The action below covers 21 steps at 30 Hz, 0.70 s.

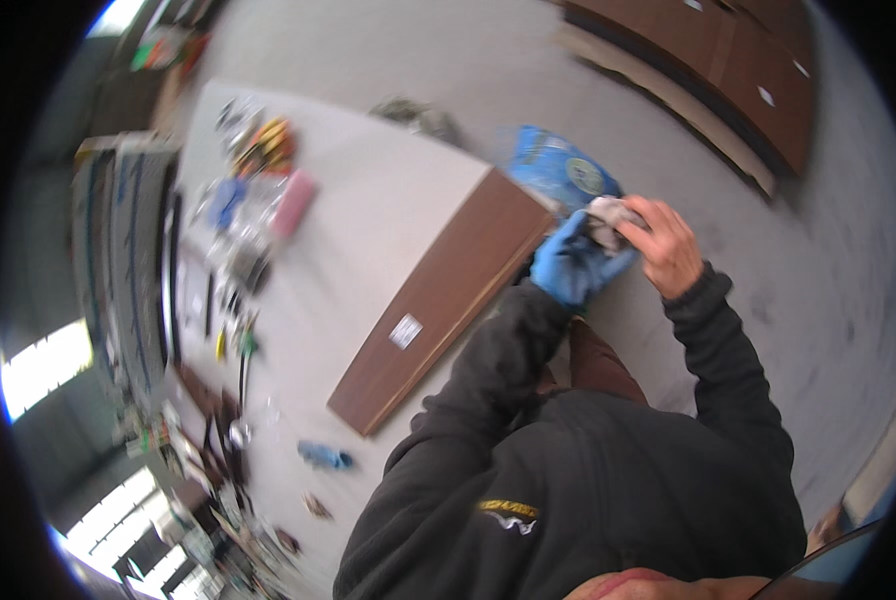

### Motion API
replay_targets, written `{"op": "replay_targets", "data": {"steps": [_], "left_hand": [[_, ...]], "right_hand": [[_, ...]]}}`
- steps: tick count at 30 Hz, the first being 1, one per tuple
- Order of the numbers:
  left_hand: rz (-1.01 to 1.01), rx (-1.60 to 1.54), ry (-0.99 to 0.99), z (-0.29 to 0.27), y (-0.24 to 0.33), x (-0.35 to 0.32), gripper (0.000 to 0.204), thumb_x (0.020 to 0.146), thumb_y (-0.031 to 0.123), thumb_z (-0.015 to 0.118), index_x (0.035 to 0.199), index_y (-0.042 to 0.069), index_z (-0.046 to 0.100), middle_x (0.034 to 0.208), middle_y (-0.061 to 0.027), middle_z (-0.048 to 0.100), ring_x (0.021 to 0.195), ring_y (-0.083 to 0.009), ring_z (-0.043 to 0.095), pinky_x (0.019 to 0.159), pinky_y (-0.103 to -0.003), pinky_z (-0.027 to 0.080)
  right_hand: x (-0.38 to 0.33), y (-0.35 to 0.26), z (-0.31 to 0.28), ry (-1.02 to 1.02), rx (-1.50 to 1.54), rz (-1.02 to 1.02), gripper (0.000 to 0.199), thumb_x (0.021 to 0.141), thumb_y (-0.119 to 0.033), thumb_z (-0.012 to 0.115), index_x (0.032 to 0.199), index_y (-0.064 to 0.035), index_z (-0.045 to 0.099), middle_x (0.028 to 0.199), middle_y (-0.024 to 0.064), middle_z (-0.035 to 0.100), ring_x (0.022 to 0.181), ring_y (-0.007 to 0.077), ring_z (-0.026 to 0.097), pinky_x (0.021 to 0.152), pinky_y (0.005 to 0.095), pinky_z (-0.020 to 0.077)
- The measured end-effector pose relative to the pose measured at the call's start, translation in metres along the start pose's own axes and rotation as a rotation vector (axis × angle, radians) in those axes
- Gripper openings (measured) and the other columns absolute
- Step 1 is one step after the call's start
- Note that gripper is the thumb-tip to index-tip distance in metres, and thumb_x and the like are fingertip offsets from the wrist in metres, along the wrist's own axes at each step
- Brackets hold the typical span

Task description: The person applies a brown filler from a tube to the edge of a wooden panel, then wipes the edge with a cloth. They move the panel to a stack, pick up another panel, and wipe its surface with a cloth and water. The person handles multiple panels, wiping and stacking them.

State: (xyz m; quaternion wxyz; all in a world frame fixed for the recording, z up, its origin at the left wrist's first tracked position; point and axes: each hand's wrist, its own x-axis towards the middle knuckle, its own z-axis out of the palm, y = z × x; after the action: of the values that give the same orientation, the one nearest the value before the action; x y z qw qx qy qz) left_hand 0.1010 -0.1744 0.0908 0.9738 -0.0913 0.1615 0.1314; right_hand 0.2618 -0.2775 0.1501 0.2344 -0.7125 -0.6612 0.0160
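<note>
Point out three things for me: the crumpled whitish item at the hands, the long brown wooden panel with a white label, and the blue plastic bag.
Crumpled whitish item (pixel 608 213): head view, its pale upper part.
Brown wooden panel (pixel 446 297): head view, middle of its broad face.
Blue plastic bag (pixel 556 166): head view, its middle.

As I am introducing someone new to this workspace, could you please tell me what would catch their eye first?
Probably the long brown board, lying along the right-hand edge of the pale table. Near its upper-right end, the blue-gloved left hand and bare right hand meet at a crumpled pale thing, a bright blue bag just above them in view.
</note>
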Motion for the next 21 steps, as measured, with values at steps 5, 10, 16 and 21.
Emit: {"op": "replay_targets", "data": {"steps": [5, 10, 16, 21], "left_hand": [[0.285, 0.417, 0.317, 0.017, -0.008, -0.040, 0.032, 0.101, 0.018, 0.066, 0.132, 0.010, 0.060, 0.118, -0.0107, 0.069, 0.101, -0.0236, 0.070, 0.082, -0.039, 0.060], [0.447, 0.350, 0.592, 0.009, 0.013, -0.091, 0.023, 0.098, 0.005, 0.066, 0.120, 0.006, 0.061, 0.107, -0.0118, 0.069, 0.088, -0.0225, 0.070, 0.073, -0.038, 0.061], [0.743, 0.335, 0.665, -0.016, 0.112, -0.187, 0.024, 0.093, -0.004, 0.063, 0.116, 0.003, 0.063, 0.098, -0.0092, 0.070, 0.084, -0.0202, 0.072, 0.070, -0.032, 0.062], [1.107, 0.411, 0.477, -0.017, 0.234, -0.288, 0.025, 0.093, -0.004, 0.062, 0.117, -0.005, 0.069, 0.107, -0.0114, 0.072, 0.101, -0.0229, 0.071, 0.097, -0.035, 0.057]], "right_hand": [[-0.003, -0.039, 0.012, -0.115, 0.008, -0.156, 0.030, 0.081, -0.003, 0.067, 0.111, -0.0039, 0.072, 0.133, 0.0111, 0.060, 0.121, 0.0321, 0.059, 0.099, 0.0439, 0.0491], [0.011, -0.090, 0.009, -0.151, 0.124, -0.288, 0.037, 0.079, 0.001, 0.067, 0.116, -0.0025, 0.071, 0.139, 0.0165, 0.058, 0.129, 0.0367, 0.055, 0.107, 0.0464, 0.0454], [0.027, -0.149, 0.016, -0.145, 0.258, -0.205, 0.046, 0.080, 0.006, 0.065, 0.125, -0.0013, 0.069, 0.142, 0.0204, 0.056, 0.127, 0.0391, 0.057, 0.106, 0.0464, 0.0466], [0.044, -0.198, 0.048, -0.263, 0.349, -0.178, 0.040, 0.084, 0.006, 0.065, 0.124, -0.0001, 0.068, 0.142, 0.0204, 0.056, 0.117, 0.0353, 0.064, 0.096, 0.0425, 0.0528]]}}
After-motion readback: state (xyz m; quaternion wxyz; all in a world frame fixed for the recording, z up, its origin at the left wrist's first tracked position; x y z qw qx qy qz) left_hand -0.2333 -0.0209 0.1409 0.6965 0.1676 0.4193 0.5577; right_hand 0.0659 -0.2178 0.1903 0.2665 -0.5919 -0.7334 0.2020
